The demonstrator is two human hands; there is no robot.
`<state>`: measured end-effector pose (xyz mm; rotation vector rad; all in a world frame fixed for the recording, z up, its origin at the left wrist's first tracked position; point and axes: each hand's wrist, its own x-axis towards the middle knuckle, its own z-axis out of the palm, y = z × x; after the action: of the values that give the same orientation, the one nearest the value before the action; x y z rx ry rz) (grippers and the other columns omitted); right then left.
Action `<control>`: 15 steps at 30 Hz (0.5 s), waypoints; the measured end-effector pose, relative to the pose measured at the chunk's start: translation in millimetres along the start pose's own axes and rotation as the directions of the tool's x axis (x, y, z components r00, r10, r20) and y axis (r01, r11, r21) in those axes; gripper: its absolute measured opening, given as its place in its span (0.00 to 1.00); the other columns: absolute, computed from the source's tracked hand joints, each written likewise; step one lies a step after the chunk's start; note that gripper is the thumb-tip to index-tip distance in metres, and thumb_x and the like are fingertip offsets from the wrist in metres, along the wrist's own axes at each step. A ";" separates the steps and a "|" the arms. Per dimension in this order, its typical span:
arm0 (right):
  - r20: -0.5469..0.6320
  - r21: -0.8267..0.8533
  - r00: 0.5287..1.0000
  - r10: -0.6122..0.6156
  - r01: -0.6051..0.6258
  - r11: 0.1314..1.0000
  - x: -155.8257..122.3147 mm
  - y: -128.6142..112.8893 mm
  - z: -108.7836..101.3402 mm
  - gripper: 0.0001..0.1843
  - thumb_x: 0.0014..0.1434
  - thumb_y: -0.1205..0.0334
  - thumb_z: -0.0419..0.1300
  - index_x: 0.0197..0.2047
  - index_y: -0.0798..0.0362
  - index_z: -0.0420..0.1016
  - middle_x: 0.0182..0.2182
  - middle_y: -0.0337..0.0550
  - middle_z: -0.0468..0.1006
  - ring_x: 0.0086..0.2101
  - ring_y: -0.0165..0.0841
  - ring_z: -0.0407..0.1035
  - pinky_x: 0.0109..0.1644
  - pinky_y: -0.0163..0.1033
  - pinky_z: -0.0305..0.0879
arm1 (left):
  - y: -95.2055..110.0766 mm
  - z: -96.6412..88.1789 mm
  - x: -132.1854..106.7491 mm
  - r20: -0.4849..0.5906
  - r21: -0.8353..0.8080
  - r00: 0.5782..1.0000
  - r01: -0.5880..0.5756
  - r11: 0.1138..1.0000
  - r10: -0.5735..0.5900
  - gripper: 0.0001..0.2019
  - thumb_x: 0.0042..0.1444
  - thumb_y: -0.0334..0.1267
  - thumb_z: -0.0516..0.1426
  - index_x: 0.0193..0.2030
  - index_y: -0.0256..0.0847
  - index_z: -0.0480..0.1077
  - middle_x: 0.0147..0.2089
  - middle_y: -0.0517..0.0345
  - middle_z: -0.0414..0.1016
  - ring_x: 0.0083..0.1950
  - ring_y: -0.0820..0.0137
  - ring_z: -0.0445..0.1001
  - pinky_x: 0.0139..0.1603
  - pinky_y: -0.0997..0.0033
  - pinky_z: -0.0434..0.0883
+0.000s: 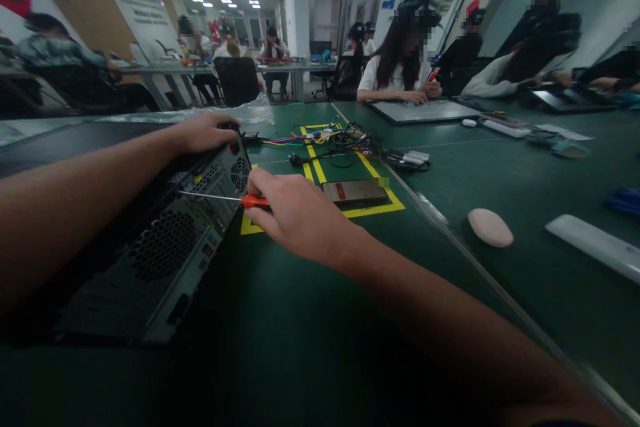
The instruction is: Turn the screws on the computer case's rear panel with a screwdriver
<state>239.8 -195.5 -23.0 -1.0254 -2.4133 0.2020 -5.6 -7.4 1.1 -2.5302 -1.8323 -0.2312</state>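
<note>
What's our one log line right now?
left hand: on computer case | right hand: holding orange-handled screwdriver | screwdriver: pointing toward case's back

Right grip (306, 217) holds screwdriver (251, 202) at computer case (167, 247).

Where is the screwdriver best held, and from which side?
Probably by its orange handle, from the right, where the right hand holds it: the thin metal shaft points left toward the computer case, which crowds that side.

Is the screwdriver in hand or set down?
In hand: your right hand grips the orange screwdriver handle, with the shaft toward the computer case. Whether they touch, I cannot tell.
</note>
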 end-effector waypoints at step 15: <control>0.037 0.023 0.999 0.031 -0.032 0.999 5.7 1.6 9.1 0.23 0.75 0.52 0.46 0.40 0.54 0.77 0.38 0.47 0.81 0.38 0.35 0.72 0.39 0.41 0.54 | 3.0 0.0 -2.5 0.008 -0.002 0.999 0.032 0.999 -0.032 0.34 0.58 0.49 0.49 0.68 0.34 0.69 0.67 0.48 0.72 0.65 0.57 0.70 0.69 0.61 0.63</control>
<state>232.9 -189.8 -29.0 -1.0582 -2.4224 0.2622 -3.5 -10.7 1.0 -2.5088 -1.8780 -0.2238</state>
